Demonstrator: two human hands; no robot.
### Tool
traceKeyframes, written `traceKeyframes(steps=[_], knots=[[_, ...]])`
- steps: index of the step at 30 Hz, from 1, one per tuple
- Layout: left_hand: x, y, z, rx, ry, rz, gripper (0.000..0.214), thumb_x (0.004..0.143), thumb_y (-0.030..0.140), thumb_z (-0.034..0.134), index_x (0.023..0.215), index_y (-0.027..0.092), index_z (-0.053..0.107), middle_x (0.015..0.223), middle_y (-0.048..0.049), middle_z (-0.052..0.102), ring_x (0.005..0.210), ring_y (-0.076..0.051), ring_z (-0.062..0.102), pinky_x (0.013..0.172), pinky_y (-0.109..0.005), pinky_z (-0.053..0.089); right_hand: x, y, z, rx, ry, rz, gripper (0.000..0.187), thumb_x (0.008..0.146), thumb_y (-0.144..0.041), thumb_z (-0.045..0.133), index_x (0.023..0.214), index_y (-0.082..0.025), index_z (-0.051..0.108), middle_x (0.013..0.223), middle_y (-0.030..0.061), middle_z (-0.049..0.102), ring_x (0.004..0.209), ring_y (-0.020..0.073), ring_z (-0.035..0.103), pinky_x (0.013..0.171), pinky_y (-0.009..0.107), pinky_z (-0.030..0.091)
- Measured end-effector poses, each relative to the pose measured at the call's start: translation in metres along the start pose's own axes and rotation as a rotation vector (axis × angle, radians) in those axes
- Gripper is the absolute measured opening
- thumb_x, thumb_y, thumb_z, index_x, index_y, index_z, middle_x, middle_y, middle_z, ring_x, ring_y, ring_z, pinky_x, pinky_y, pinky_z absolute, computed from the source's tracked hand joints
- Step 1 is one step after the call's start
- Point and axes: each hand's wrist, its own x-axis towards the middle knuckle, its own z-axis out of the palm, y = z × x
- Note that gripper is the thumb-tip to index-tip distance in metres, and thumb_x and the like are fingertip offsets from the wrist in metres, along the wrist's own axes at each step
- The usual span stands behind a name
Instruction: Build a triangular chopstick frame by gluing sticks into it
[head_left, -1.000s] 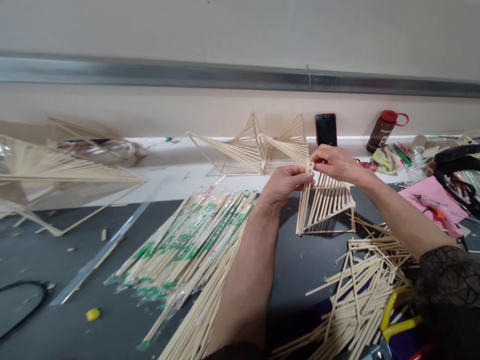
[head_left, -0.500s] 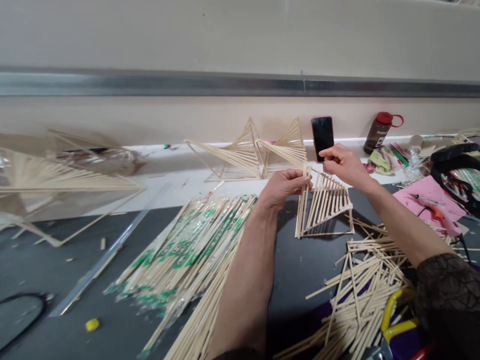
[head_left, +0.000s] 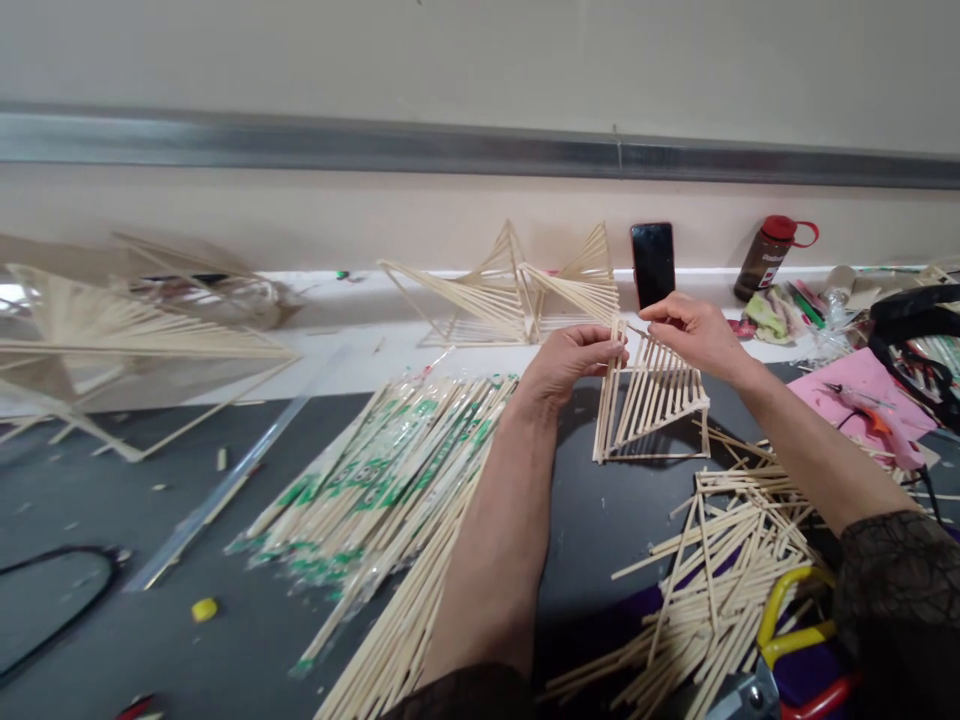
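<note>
A small fan-shaped frame of wooden sticks (head_left: 649, 405) stands on the dark table. My left hand (head_left: 571, 361) pinches the top of its upright post, fingers closed. Just to the right, my right hand (head_left: 694, 331) pinches the upper end of a slanted stick of the same frame. Both forearms reach in from the bottom of the view.
Wrapped chopsticks in green-printed sleeves (head_left: 375, 480) lie left of my arm, loose sticks (head_left: 720, 570) at the right. Finished stick structures stand at the back (head_left: 517, 290) and far left (head_left: 112, 345). A black phone (head_left: 652, 262), brown bottle (head_left: 769, 258), glue gun (head_left: 874, 420) and yellow-handled tool (head_left: 795, 620) are nearby.
My right hand lifted off the top of the frame, then came back down to pinch a slanted stick. The left hand kept its grip on the post.
</note>
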Motion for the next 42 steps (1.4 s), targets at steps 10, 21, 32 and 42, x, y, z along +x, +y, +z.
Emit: traceKeyframes(steps=[10, 21, 32, 42], knots=[[0.001, -0.003, 0.001, 0.025, 0.0, -0.001, 0.031, 0.052, 0.036, 0.082, 0.074, 0.016, 0.071, 0.07, -0.0014, 0.069, 0.067, -0.013, 0.06, 0.065, -0.026, 0.042, -0.003, -0.004, -0.004, -0.034, -0.031, 0.032, 0.019, 0.082, -0.019, 0.057, 0.091, -0.018, 0.074, 0.088, 0.0048, 0.069, 0.08, 0.0162, 0.062, 0.072, 0.031, 0.045], [-0.013, -0.011, -0.011, 0.069, -0.135, -0.048, 0.039, 0.055, 0.04, 0.085, 0.087, 0.019, 0.076, 0.091, -0.0059, 0.074, 0.086, -0.018, 0.065, 0.078, -0.03, 0.047, -0.022, -0.019, -0.027, -0.019, 0.144, -0.021, 0.016, 0.081, -0.021, 0.059, 0.088, -0.021, 0.074, 0.08, 0.0006, 0.067, 0.067, 0.0126, 0.059, 0.065, 0.029, 0.046], [-0.036, -0.039, -0.009, 0.196, -0.115, -0.062, 0.041, 0.056, 0.036, 0.078, 0.091, 0.015, 0.075, 0.079, -0.0032, 0.07, 0.062, -0.01, 0.05, 0.05, -0.023, 0.025, -0.109, -0.096, -0.033, 0.094, -0.08, 0.001, 0.012, 0.086, -0.023, 0.061, 0.084, -0.023, 0.073, 0.068, -0.0017, 0.066, 0.056, 0.0086, 0.056, 0.055, 0.024, 0.043], [-0.032, -0.061, -0.016, 0.18, -0.244, -0.084, 0.025, 0.057, 0.03, 0.08, 0.075, 0.014, 0.072, 0.056, 0.0019, 0.056, 0.046, -0.006, 0.037, 0.047, -0.024, 0.018, -0.119, -0.07, 0.046, 0.316, -0.392, 0.745, 0.016, 0.074, -0.029, 0.066, 0.065, -0.016, 0.062, 0.051, -0.004, 0.055, 0.041, 0.0054, 0.049, 0.04, 0.017, 0.033]])
